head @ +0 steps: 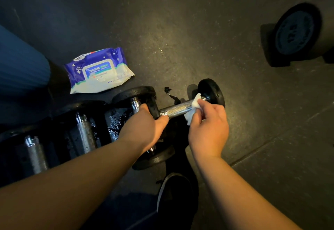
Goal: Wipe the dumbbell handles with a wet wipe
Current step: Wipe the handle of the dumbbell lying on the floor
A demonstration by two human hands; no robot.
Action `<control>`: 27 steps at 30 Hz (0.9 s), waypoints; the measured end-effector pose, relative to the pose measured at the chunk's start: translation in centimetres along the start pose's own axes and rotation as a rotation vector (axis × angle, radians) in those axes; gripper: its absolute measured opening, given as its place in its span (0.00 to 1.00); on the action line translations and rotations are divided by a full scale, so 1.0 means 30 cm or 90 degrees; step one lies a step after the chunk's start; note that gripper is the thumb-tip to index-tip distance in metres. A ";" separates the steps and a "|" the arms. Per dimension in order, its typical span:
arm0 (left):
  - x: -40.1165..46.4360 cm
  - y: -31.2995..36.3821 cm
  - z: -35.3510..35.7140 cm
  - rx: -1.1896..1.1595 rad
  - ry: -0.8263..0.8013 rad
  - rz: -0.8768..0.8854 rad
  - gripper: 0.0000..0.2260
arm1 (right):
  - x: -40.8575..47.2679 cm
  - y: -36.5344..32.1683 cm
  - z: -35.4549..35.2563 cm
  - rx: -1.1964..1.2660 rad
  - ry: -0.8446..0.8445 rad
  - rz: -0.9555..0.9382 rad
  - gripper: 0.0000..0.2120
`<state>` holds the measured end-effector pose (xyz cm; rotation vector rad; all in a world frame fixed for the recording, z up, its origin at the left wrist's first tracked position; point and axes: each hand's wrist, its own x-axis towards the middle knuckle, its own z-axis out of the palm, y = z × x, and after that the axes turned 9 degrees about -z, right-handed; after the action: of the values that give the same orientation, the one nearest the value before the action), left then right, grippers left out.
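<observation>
Gripping the near black end weight of a small dumbbell with a knurled steel handle, the left hand is closed around that weight, thumb pointing toward the bar. The right hand is curled shut on a crumpled white wet wipe, pressing it against the handle close to the far end weight — the wipe wraps part of the bar and hangs a little below it. This dumbbell lies roughly crosswise in the middle of the view, over the dark speckled rubber floor; whether its held end rests on anything is hidden by the hand.

To the left, a row of larger black dumbbells with steel handles lies side by side, their surfaces dotted with water drops. The nearest of them sits just under the left wrist. A small dark wet puddle marks the floor just behind the handle being wiped.

Further left and back, a purple-and-white soft pack of wet wipes lies flat on the floor, its lid closed — beside it a leg in blue ribbed fabric. A black shoe with a white edge shows at the bottom between the forearms. Well apart, at upper right, a big dark round dumbbell rests on the floor.
</observation>
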<state>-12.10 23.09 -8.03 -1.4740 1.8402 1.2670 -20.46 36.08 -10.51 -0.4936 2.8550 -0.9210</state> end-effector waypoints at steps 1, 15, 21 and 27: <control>0.000 0.005 0.000 0.011 0.000 -0.003 0.18 | 0.001 0.002 0.001 -0.018 -0.018 -0.016 0.15; 0.062 0.140 -0.109 -0.012 -0.239 -0.175 0.11 | 0.010 0.021 0.017 -0.080 -0.069 -0.158 0.16; 0.052 0.092 -0.067 -0.122 -0.147 -0.175 0.14 | 0.047 0.023 0.044 -0.164 -0.109 -0.211 0.07; -0.042 -0.004 0.073 0.006 0.061 -0.037 0.31 | 0.045 0.034 0.049 -0.129 -0.075 -0.229 0.12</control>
<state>-12.00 25.63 -8.08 -1.5972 1.8472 1.1767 -21.74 35.59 -12.31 -1.0718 2.8130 -0.6185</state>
